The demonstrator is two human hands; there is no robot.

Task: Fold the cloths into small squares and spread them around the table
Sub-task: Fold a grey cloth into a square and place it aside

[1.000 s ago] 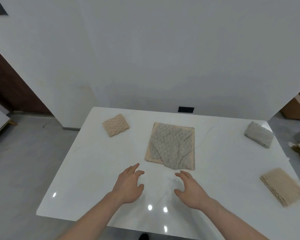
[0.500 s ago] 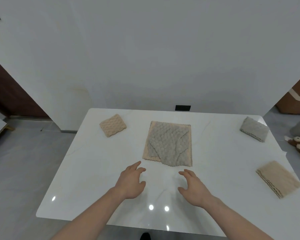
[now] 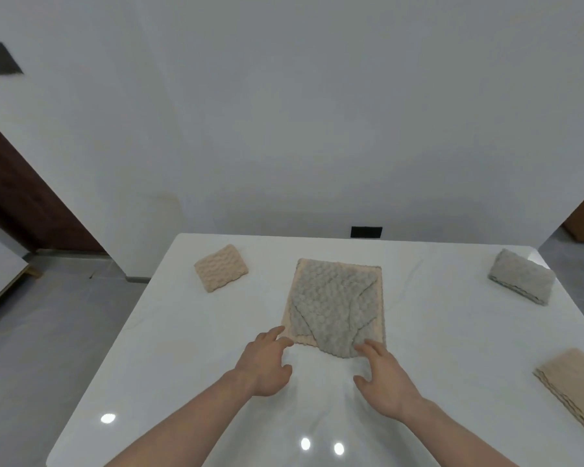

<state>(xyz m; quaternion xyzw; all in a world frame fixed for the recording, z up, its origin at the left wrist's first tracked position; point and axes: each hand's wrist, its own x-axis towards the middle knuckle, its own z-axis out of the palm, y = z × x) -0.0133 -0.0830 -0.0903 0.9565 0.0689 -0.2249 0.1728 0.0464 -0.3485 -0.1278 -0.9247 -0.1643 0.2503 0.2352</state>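
Observation:
A grey cloth lies rumpled on top of a flat beige cloth in the middle of the white table. My left hand hovers at the stack's near left corner with fingers spread and relaxed, fingertips at the beige edge. My right hand reaches the near right corner, fingers straight and touching the grey cloth's hem. Neither hand holds anything. Three folded cloths sit apart: a beige square at the far left, a grey one at the far right, a beige one at the near right edge.
A white wall stands right behind the table's far edge, with a black socket just above it. Grey floor lies to the left, with a dark wooden panel beyond. The table's near edge is below my forearms.
Both hands have moved forward from the bare tabletop to the near edge of the stacked cloths. The cloths have not moved.

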